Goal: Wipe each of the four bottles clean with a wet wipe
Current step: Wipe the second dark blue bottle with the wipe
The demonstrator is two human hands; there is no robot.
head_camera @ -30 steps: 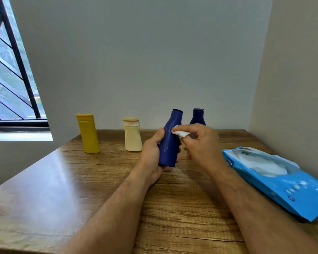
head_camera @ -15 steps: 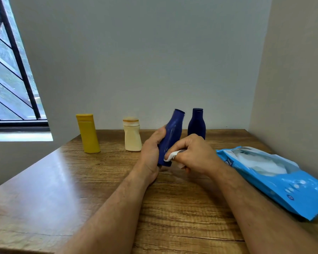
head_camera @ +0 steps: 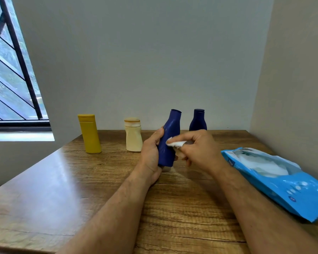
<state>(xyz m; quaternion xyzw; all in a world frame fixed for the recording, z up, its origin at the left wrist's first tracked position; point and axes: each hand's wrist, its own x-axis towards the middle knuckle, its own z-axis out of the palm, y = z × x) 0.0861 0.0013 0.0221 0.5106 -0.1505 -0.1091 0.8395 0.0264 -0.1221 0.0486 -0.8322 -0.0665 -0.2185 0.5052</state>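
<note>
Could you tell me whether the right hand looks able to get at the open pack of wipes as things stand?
Probably yes: the wipes pack lies open just right of the right hand, nothing between them, though that hand holds a wet wipe.

Four bottles (head_camera: 170, 138), one wipe pack (head_camera: 275, 178).

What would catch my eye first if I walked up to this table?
Probably the dark blue bottle at the centre, gripped tilted by the left hand while the right hand presses a white wet wipe against it. Next, the bright blue wipes pack lying open at the right.
</note>
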